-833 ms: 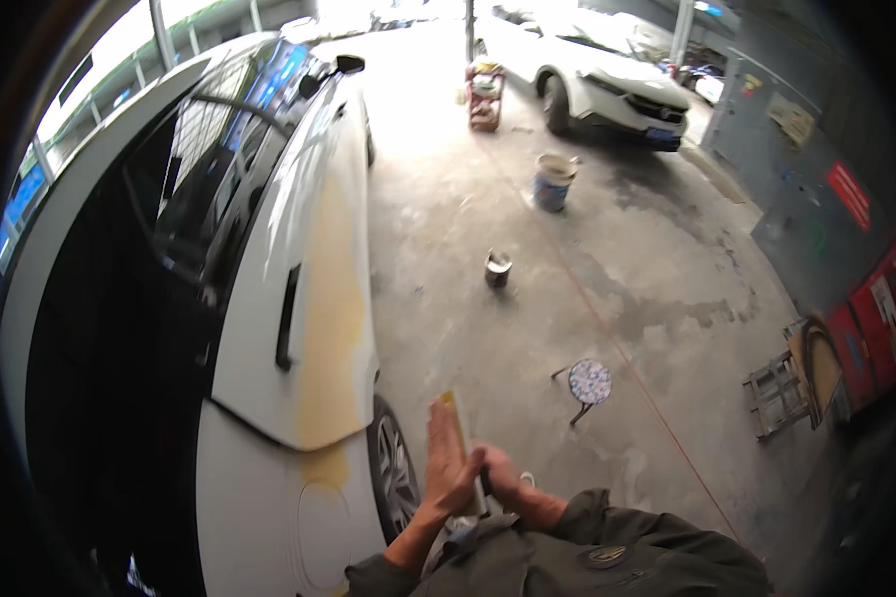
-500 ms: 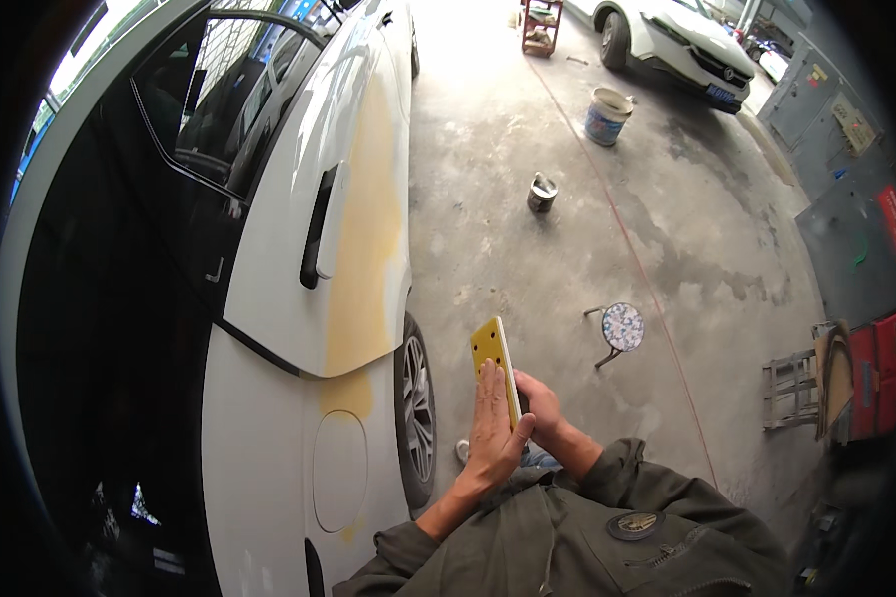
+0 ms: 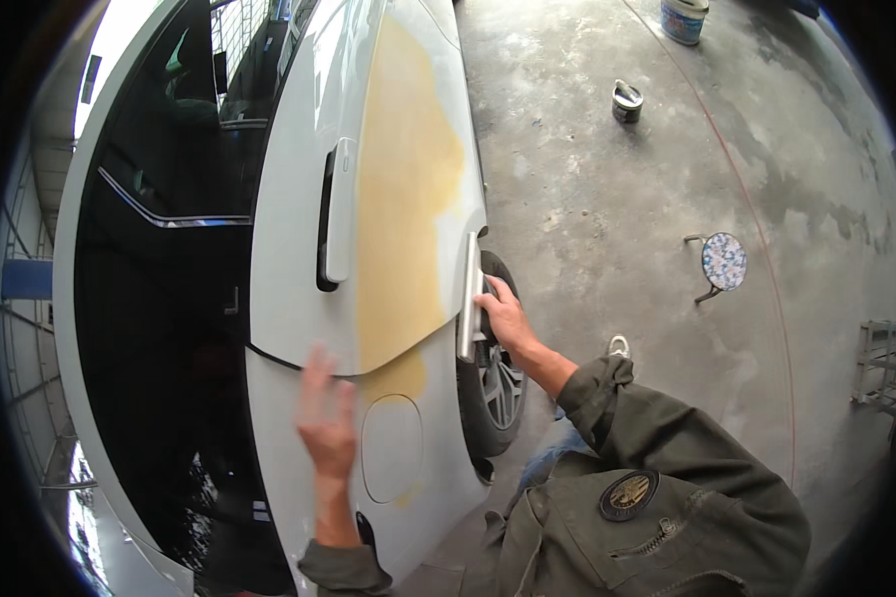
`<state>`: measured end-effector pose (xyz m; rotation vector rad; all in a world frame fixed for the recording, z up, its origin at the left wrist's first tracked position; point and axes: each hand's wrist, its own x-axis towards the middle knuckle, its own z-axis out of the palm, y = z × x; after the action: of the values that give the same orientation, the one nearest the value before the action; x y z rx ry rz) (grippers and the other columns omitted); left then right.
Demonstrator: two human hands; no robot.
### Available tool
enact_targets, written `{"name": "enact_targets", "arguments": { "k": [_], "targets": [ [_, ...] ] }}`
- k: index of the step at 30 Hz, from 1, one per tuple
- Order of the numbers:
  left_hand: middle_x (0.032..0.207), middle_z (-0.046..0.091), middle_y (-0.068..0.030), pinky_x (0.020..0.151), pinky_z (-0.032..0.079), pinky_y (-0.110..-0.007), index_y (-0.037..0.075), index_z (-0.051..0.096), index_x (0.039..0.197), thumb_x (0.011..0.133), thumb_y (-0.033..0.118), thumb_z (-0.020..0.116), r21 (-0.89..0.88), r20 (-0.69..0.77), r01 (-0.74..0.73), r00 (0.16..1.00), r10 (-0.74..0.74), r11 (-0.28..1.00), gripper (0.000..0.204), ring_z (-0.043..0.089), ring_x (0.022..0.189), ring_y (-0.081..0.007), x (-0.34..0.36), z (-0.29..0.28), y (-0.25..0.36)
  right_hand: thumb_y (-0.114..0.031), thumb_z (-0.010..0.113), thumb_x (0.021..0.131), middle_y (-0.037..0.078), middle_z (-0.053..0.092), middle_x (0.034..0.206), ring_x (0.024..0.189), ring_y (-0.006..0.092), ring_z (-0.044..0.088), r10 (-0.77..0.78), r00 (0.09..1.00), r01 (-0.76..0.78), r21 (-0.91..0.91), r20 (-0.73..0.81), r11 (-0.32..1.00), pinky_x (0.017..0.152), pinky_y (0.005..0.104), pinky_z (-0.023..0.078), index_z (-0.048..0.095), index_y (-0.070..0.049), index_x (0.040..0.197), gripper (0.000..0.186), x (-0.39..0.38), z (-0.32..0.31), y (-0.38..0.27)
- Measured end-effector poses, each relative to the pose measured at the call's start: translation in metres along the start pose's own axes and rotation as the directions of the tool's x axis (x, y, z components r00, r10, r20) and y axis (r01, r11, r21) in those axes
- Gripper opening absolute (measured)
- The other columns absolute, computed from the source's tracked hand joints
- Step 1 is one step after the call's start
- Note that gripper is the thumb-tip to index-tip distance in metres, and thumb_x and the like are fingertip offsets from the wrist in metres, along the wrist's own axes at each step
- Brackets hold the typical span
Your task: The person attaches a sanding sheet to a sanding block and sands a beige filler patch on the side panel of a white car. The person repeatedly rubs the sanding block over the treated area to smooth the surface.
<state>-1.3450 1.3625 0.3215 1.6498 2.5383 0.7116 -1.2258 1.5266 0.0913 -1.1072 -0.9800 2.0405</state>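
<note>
A white car's side [image 3: 299, 259] carries a yellow patch [image 3: 403, 199] across its door and rear panel, beside a door handle [image 3: 336, 219] and a fuel flap [image 3: 391, 448]. My right hand [image 3: 503, 313] grips a long, pale sanding block [image 3: 469, 294], held upright along the panel's right edge near the wheel [image 3: 500, 398]. Whether the block touches the car I cannot tell. My left hand [image 3: 329, 418], smeared by motion, is over or on the white panel left of the fuel flap, fingers stretched out and apart, with nothing in them.
On the concrete floor [image 3: 607, 189] stand a small dark can [image 3: 627, 101], a larger bucket [image 3: 684, 20] and a round stool with a patterned seat [image 3: 724, 261]. A metal frame [image 3: 876, 363] is at the far right. A red line [image 3: 727, 159] runs along the floor.
My hands were together on the yellow-faced block; now my left hand has left it and moved left onto or over the panel. The block is at the car's side. The view has turned toward the car.
</note>
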Motion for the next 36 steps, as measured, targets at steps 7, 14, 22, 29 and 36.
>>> {"name": "enact_targets", "arguments": {
  "k": [7,14,22,29,36],
  "targets": [
    [0.153,0.038,-0.019,0.118,0.025,-0.046,0.0,0.051,0.138,0.096,0.018,0.055,0.531,0.056,-0.174,0.984,0.17,0.829,0.046,0.034,0.143,-0.0345,0.089,-0.028,-0.068,-0.038,0.055,0.084,0.021,0.051,0.117,0.102,0.038,0.061,-0.135,0.991,0.124,-0.36,-0.005,0.925,0.094,0.0438,0.048,0.045,-0.019,0.145,0.065,0.047,0.074,-0.034],
    [0.156,0.032,-0.0205,0.119,0.02,-0.05,0.003,0.047,0.142,0.085,0.019,0.062,0.643,0.133,-0.217,0.976,0.172,0.735,0.061,0.028,0.146,-0.0369,0.098,-0.015,-0.065,-0.031,0.053,0.083,0.025,0.056,0.114,0.105,0.0394,0.059,-0.08,0.996,0.07,-0.196,-0.042,0.978,0.097,0.0434,0.045,0.048,-0.018,0.144,0.062,0.073,0.097,-0.027],
    [0.155,0.032,-0.0228,0.119,0.02,-0.052,0.002,0.051,0.138,0.079,0.021,0.065,0.644,0.158,-0.194,0.98,0.12,0.74,0.064,0.027,0.145,-0.0407,0.101,-0.015,-0.069,-0.025,0.054,0.082,0.029,0.064,0.116,0.108,0.0399,0.061,-0.077,0.975,0.068,-0.049,-0.207,0.996,0.096,0.0409,0.045,0.053,-0.006,0.137,0.058,0.136,0.06,-0.031],
    [0.157,0.026,-0.0263,0.118,0.017,-0.056,-0.003,0.046,0.14,0.095,0.044,0.049,0.648,0.256,-0.203,0.966,0.041,0.734,0.065,0.023,0.146,-0.0435,0.105,-0.024,-0.071,-0.031,0.059,0.08,0.026,0.063,0.116,0.109,0.0379,0.06,-0.124,0.964,0.105,-0.093,-0.235,0.99,0.097,0.0399,0.046,0.057,-0.013,0.134,0.057,0.219,0.061,-0.043],
    [0.158,0.023,-0.027,0.118,0.022,-0.05,-0.005,0.043,0.141,0.092,0.027,0.06,0.585,0.38,-0.259,0.925,0.022,0.769,0.061,0.021,0.146,-0.0446,0.227,-0.002,-0.062,-0.033,0.058,0.082,0.018,0.052,0.115,0.107,0.0346,0.058,-0.057,0.984,0.023,-0.196,-0.167,0.98,0.094,0.0425,0.048,0.056,-0.021,0.137,0.056,0.262,0.096,-0.097]
  ]
}}
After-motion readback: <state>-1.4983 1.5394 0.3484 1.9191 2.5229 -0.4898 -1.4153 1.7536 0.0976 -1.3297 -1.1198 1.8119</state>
